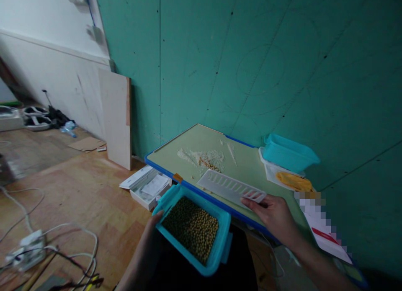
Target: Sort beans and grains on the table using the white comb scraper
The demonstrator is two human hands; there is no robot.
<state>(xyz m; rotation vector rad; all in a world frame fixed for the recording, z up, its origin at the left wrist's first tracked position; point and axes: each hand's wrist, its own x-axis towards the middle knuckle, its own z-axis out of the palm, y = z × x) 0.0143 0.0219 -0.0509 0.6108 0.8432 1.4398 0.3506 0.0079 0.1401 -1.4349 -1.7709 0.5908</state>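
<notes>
My left hand (pixel 153 226) grips the left side of a blue plastic container (pixel 224 228), tilted below the table's front edge. Dark green beans and yellowish soybeans (pixel 201 230) lie inside it. In my right hand (pixel 273 213) is a white slotted plastic strip (pixel 220 190), pinched at its right end between thumb and fingers. The strip rests on or just above the table near its front edge. Beyond it, white grains (pixel 216 157) are spread on the tabletop, with a few yellow beans (pixel 209 164) among them.
The pale green table (pixel 248 169) has a blue rim and stands against a green wall. At its right sit another blue container (pixel 289 153), an orange cloth (pixel 293 181) and papers. An open white box (pixel 149 188) and cables (pixel 92 249) are on the floor at left.
</notes>
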